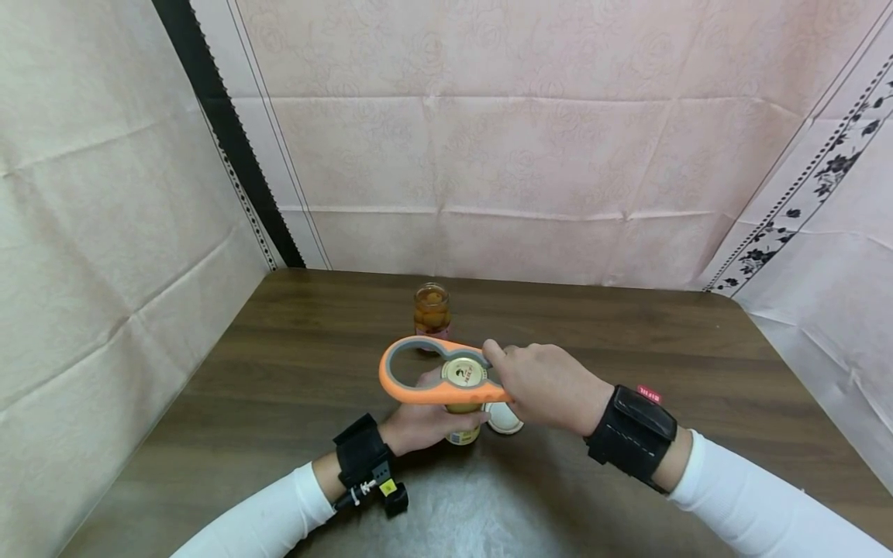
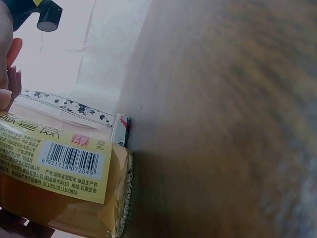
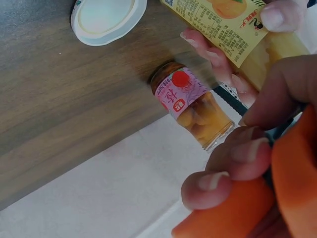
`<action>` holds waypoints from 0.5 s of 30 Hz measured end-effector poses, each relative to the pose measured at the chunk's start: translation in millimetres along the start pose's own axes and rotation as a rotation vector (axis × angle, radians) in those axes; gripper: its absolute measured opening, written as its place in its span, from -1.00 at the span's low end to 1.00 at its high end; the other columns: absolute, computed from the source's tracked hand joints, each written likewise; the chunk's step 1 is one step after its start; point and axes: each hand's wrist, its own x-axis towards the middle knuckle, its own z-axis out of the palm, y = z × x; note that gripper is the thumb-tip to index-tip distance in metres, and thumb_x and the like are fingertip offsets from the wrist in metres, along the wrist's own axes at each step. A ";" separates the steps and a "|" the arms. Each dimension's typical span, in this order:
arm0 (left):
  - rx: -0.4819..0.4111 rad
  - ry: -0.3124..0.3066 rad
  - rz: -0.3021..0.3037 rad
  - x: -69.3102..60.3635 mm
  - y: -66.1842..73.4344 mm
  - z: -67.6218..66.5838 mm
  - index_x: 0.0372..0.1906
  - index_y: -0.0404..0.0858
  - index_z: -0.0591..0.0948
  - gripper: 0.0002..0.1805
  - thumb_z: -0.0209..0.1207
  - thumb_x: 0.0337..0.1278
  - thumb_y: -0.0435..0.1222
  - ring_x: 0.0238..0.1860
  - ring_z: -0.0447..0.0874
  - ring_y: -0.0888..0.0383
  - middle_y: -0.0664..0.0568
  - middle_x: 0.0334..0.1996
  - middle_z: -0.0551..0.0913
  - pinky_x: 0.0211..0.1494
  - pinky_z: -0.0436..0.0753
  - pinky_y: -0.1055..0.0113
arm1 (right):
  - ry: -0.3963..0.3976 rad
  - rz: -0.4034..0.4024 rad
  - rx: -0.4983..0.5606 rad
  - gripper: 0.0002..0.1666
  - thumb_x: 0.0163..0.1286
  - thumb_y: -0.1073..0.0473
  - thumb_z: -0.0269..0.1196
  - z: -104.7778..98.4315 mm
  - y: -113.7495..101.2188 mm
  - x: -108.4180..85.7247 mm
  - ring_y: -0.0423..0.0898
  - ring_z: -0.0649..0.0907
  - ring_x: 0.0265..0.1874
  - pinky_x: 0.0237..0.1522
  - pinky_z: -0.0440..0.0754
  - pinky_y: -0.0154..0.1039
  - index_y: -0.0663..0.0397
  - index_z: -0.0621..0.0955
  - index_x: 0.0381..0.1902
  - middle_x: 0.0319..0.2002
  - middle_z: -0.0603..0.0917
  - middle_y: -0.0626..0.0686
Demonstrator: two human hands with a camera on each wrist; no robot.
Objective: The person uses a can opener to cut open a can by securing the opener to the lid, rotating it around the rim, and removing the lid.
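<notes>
My left hand (image 1: 417, 426) holds a glass jar (image 2: 54, 163) upright on the table, thumb and fingers on opposite sides. A yellow label with orange fruit wraps the jar. Over its gold lid (image 1: 463, 372) lies an orange jar opener (image 1: 418, 394) with grey inner edges; the lid shows through one of its openings. My right hand (image 1: 547, 385) grips the opener's right end with curled fingers. Whether the opener bites the lid is hard to tell. Close by on the table, a loose white-lined lid (image 3: 109, 20) lies inside up.
Farther back stands a second glass jar (image 1: 432, 310) with no lid, a pink label (image 3: 181, 91) and yellowish fruit pieces inside. The brown wood-grain table (image 1: 314, 349) ends at pale cloth walls (image 1: 523, 170) at the back and sides.
</notes>
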 end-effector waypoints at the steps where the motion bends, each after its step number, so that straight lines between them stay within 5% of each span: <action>1: 0.002 -0.001 0.006 -0.1 -0.5 -0.1 0.24 -0.34 0.52 -0.43 0.38 0.07 -0.49 0.09 0.63 0.31 -0.23 0.11 0.66 0.22 0.63 0.28 | -0.002 -0.001 0.000 -0.56 0.07 0.27 0.39 0.0 0.2 0.2 -0.26 0.30 -0.78 -0.74 0.24 -0.42 0.08 0.38 -0.18 -0.65 0.39 -0.11; 11: 0.005 -0.013 0.008 0.2 -26.0 -1.6 0.25 -0.20 0.53 -0.43 0.40 0.12 -0.41 0.11 0.64 0.25 -0.09 0.12 0.66 0.23 0.62 0.27 | 0.010 -0.016 -0.031 -0.57 0.07 0.27 0.38 0.5 1.0 1.2 -0.25 0.31 -0.78 -0.74 0.26 -0.41 0.09 0.39 -0.17 -0.65 0.41 -0.10; 15: 0.024 -0.019 0.021 1.7 -26.1 -1.7 0.27 -0.21 0.52 -0.41 0.42 0.09 -0.41 0.10 0.63 0.25 -0.07 0.12 0.67 0.23 0.63 0.26 | 0.021 -0.022 -0.038 -0.58 0.07 0.28 0.38 0.1 1.9 1.8 -0.25 0.30 -0.78 -0.74 0.25 -0.40 0.09 0.39 -0.19 -0.65 0.40 -0.10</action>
